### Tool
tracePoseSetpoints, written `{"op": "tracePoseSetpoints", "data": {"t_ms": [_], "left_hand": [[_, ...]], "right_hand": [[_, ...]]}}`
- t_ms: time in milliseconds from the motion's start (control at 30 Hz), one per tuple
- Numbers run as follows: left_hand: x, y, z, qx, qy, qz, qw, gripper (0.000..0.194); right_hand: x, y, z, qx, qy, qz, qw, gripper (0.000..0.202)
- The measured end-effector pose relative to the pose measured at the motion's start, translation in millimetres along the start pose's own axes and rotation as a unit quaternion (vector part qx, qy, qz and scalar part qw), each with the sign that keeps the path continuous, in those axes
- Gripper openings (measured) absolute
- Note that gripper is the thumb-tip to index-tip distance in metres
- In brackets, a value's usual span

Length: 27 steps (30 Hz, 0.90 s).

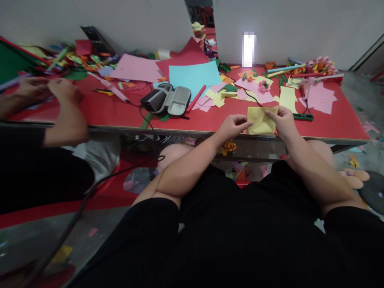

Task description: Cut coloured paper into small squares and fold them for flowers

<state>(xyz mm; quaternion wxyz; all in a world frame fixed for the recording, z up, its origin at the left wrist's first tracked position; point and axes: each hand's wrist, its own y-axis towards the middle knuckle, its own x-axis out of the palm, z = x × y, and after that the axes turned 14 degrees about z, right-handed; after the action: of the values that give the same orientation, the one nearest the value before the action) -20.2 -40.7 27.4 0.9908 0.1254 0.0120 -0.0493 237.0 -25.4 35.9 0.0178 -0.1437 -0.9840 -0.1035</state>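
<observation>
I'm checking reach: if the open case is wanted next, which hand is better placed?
Probably the left hand: it is nearer the case. The right hand is farther off, pinching the yellow paper.

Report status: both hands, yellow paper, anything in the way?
Left hand touching left edge of yellow paper; right hand gripping its upper right. Paper at near edge of red table. Dark cable just beyond, apparently not blocking.

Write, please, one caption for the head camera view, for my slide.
Left hand and right hand hold yellow paper at the near edge of a red table strewn with paper scraps.
</observation>
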Motion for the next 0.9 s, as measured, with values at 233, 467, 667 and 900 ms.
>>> {"op": "tracePoseSetpoints", "data": {"t_ms": [233, 467, 667, 900], "left_hand": [[-0.1, 4, -4, -0.017, -0.019, 0.052, 0.998, 0.07], [1.1, 14, -3, -0.033, -0.048, 0.119, 0.991, 0.072], [1.2, 19, -1, -0.049, -0.075, 0.16, 0.983, 0.074], [4.1, 16, 6, -0.153, -0.09, 0.116, 0.977, 0.06]], "right_hand": [[4, -10, 4, 0.053, 0.021, -0.076, 0.995, 0.067], [8, -17, 14, 0.124, -0.021, -0.071, 0.99, 0.061], [11, -14, 16, 0.118, -0.016, -0.041, 0.992, 0.061], [6, -13, 12, 0.104, -0.027, -0.02, 0.994, 0.054]]}}
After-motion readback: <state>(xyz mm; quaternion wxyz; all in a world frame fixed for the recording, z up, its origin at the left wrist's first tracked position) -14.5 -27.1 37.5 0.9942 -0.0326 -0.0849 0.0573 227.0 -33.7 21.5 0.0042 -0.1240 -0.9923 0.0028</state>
